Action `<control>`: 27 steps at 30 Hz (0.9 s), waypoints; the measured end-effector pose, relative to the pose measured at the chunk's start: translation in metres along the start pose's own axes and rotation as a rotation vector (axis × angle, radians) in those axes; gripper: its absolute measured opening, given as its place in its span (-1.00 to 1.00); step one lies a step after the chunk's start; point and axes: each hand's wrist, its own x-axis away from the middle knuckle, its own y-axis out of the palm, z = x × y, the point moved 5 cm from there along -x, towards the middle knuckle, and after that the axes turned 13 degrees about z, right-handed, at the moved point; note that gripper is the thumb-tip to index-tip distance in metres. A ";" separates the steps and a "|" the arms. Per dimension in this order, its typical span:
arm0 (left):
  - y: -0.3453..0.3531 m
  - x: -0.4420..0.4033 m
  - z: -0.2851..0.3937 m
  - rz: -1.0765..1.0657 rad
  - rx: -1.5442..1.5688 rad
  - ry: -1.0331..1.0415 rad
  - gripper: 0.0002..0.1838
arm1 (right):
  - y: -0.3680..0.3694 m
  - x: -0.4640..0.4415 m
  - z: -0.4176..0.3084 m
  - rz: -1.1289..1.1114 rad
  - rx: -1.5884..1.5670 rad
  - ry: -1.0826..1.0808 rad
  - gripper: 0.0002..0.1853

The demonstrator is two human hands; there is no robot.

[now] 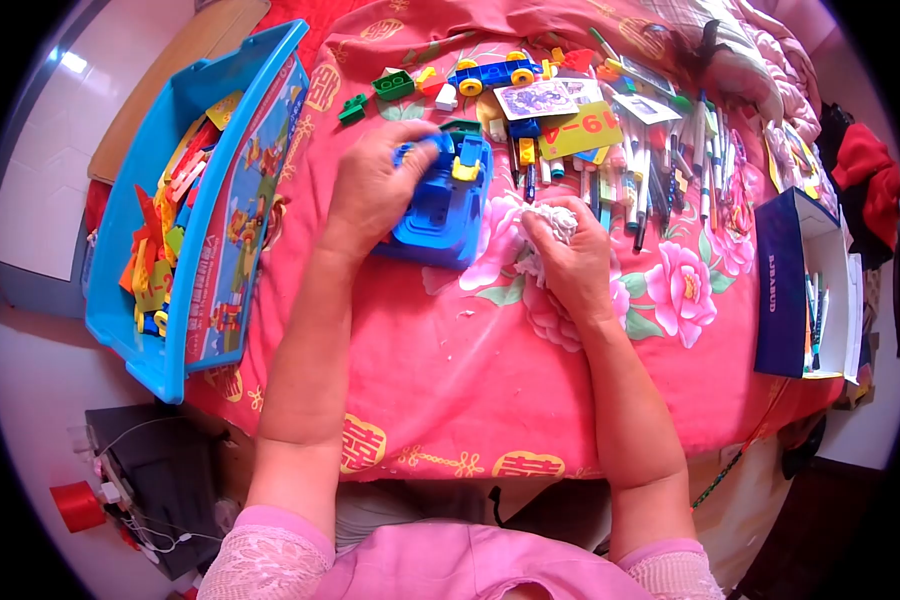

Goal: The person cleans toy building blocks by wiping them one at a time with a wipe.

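A blue plastic toy [435, 232] with a hollow body and a yellow part on top, probably a toy vehicle, rests on the pink flowered cloth. Its upper left edge is in the closed fingers of my left hand [378, 185], which is slightly blurred; the fingertips are partly hidden. To the right of the toy, my right hand [577, 262] is closed around a crumpled white tissue [562, 222]. The tissue bulges out above the thumb, with some showing below the hand on the left.
A blue bin [192, 330] of colourful toy pieces leans at the left. Green blocks [394, 84], a blue wheeled base [492, 73], cards [535, 100] and several pens [660, 175] lie behind my hands. A dark blue box [782, 290] holding pens stands at the right.
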 end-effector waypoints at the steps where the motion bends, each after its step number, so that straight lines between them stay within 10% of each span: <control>1: -0.006 -0.002 0.008 0.119 0.059 -0.079 -0.78 | 0.000 0.000 0.001 -0.001 -0.007 0.001 -0.81; 6: -0.019 -0.006 0.038 0.338 0.748 -0.444 -0.78 | 0.000 0.002 0.000 -0.011 -0.032 0.034 -0.84; 10: 0.047 0.057 0.065 -0.293 0.913 -0.565 -0.78 | -0.005 -0.001 -0.011 -0.016 -0.225 0.123 -0.86; 15: 0.080 0.100 0.044 -0.397 0.999 -0.981 -0.74 | -0.021 -0.008 -0.020 0.094 -0.228 0.139 -0.86; 27: 0.085 0.100 0.030 -0.213 0.846 -0.881 -0.67 | -0.034 0.007 -0.066 0.118 0.058 -0.316 -0.81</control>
